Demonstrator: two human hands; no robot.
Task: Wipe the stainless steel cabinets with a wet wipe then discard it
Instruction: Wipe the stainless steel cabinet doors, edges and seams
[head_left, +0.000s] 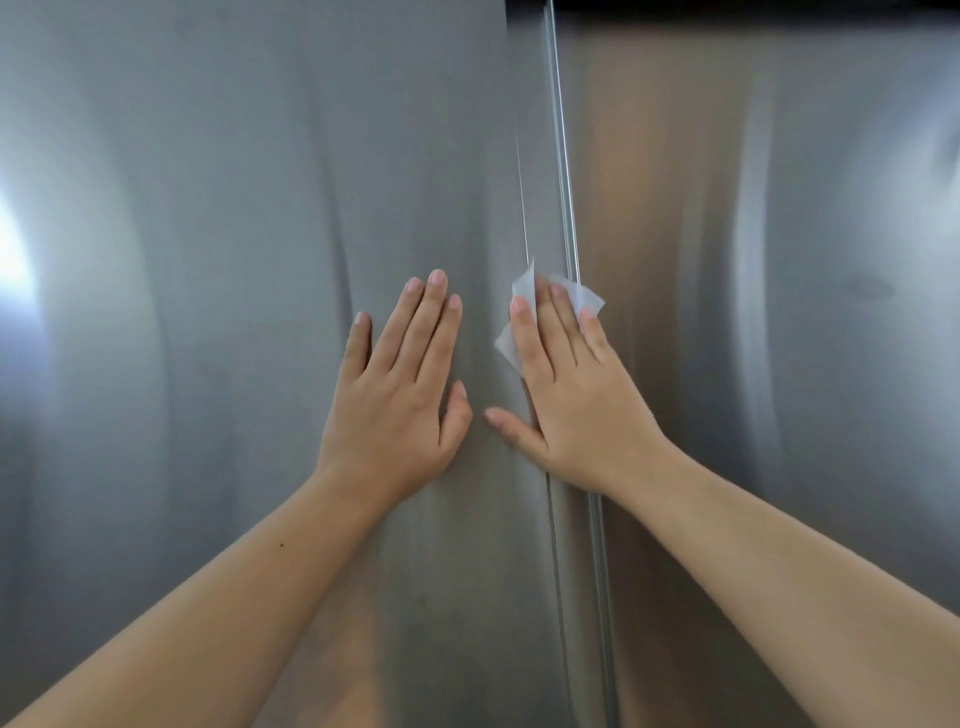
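Observation:
Two stainless steel cabinet doors fill the view, the left door (218, 312) and the right door (779, 364), split by a vertical seam (563, 182). My left hand (400, 395) lies flat on the left door with straight fingers, holding nothing. My right hand (566, 395) presses a white wet wipe (524, 291) flat against the steel right at the seam, fingers straight. Most of the wipe is hidden under that hand; only its corners stick out at the fingertips and by the index finger.
A bright glare patch (15, 254) sits on the far left of the left door. A faint dark smudge (867, 287) shows on the right door. A dark strip (727, 5) runs along the top right edge.

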